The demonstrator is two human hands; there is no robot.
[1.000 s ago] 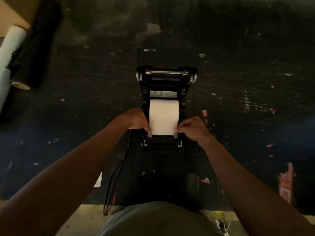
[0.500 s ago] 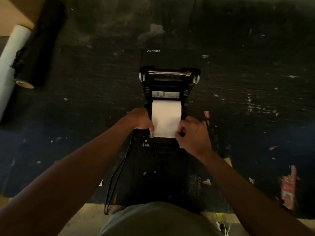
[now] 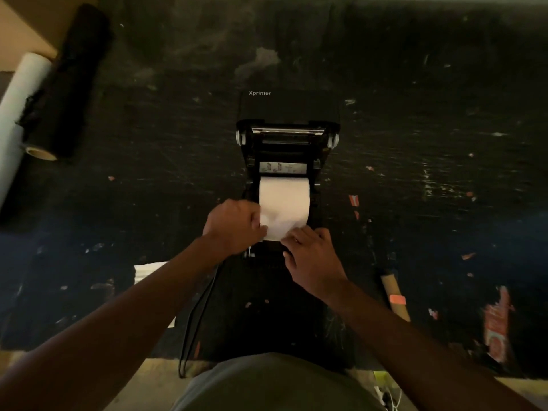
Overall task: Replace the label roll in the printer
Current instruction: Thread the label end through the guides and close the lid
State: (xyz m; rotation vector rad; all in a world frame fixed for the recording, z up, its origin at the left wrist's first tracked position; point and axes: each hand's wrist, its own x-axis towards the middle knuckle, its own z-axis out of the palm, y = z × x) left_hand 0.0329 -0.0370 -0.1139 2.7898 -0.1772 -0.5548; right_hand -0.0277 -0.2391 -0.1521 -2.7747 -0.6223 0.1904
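Note:
A black Xprinter label printer [image 3: 289, 137] sits mid-table with its lid swung open and away from me. A white label roll [image 3: 285, 203] lies in its bay, with a loose paper strip drawn toward me over the front. My left hand [image 3: 234, 225] pinches the strip's left edge. My right hand [image 3: 311, 256] lies on the strip's near right corner, over the printer's front; its fingertips press down there. The front edge of the printer is hidden under both hands.
The worn black tabletop [image 3: 415, 173] carries torn label scraps. A black film roll [image 3: 68, 84] and a white paper roll [image 3: 20, 108] lie at the far left. A cardboard tube [image 3: 396, 295] rests to the right. A black cable [image 3: 198, 318] hangs off the near edge.
My right hand has slid left and toward me, from the roll's right side onto the strip's near corner. The left hand has closed tighter on the strip's left edge.

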